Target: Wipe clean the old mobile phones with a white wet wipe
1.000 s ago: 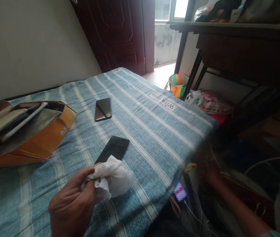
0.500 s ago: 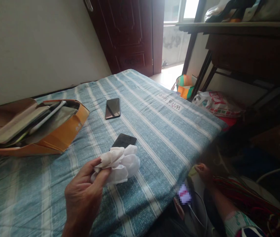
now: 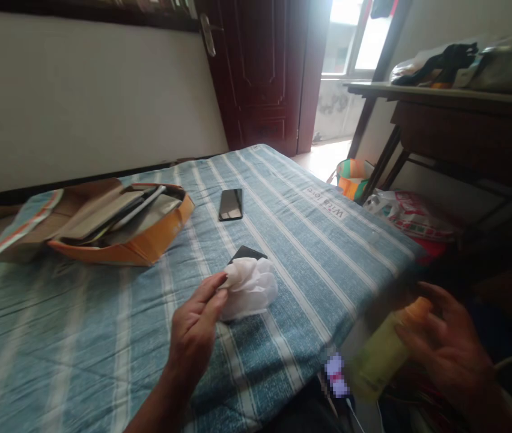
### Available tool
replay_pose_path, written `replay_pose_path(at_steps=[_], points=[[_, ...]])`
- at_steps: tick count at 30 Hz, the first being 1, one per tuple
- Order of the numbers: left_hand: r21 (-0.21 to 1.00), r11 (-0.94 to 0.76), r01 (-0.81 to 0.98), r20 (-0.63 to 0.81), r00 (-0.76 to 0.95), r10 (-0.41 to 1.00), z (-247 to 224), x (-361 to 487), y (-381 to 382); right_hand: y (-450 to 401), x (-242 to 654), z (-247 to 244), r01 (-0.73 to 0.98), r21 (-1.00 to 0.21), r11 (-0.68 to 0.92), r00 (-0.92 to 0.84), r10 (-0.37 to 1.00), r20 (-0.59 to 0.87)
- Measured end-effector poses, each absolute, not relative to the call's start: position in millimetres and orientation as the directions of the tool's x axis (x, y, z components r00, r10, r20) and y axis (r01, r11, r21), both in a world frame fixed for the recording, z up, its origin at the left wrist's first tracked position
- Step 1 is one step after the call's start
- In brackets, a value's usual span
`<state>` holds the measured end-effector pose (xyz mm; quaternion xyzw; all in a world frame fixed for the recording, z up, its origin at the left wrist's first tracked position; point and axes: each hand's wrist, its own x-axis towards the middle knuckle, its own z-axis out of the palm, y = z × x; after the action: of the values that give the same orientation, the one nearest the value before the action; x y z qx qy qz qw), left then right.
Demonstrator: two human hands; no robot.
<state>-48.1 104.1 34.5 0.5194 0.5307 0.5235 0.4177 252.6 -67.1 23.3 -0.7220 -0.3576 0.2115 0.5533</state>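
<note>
My left hand (image 3: 197, 322) pinches a crumpled white tissue (image 3: 251, 288) over the striped bed sheet (image 3: 283, 240). Behind the tissue lies a dark phone (image 3: 247, 252), partly covered by it. Farther back, a second black phone (image 3: 231, 204) rests face up on the sheet. Beyond the bed's right edge, my right hand (image 3: 445, 337) is closed on the orange cap end of a yellow-green bottle (image 3: 380, 358), which is tilted and blurred by motion.
An open orange box (image 3: 166, 237) holding flat items sits on the bed at the left. A lit device (image 3: 337, 376) with a white cable is below the bed's near edge. At the right stand a dark desk (image 3: 445, 99) and plastic bags (image 3: 411, 210).
My right hand has come up into fuller view with the bottle, now by the bed's right edge. The camera view has shifted; my left hand still holds the tissue by the nearer phone.
</note>
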Motion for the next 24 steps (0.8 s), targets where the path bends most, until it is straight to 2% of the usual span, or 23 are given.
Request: replay_pose_path(at_steps=[2,7,12,16,20,24], points=[[0.988,-0.119,0.093,0.122,-0.021,0.992,39,-45,101,-53,225,43,0.342,-0.940,-0.013,0.592,0.780,0.205],[0.987,-0.159,0.027,0.160,-0.031,0.987,51,-45,101,-6,176,85,0.430,-0.865,0.259,0.287,0.869,0.403],[0.981,-0.192,0.008,0.192,-0.118,0.974,56,-54,105,31,161,113,0.644,-0.577,0.502,-0.014,0.762,0.647],[0.980,-0.196,0.023,0.198,-0.144,0.970,52,-59,106,42,151,105,0.704,-0.447,0.553,-0.065,0.676,0.734],[0.978,-0.202,0.051,0.207,-0.148,0.967,51,-61,106,50,143,88,0.732,-0.450,0.512,0.008,0.654,0.757],[0.974,-0.215,0.069,0.224,-0.170,0.960,54,-61,105,61,140,88,0.720,-0.453,0.526,-0.054,0.693,0.719]])
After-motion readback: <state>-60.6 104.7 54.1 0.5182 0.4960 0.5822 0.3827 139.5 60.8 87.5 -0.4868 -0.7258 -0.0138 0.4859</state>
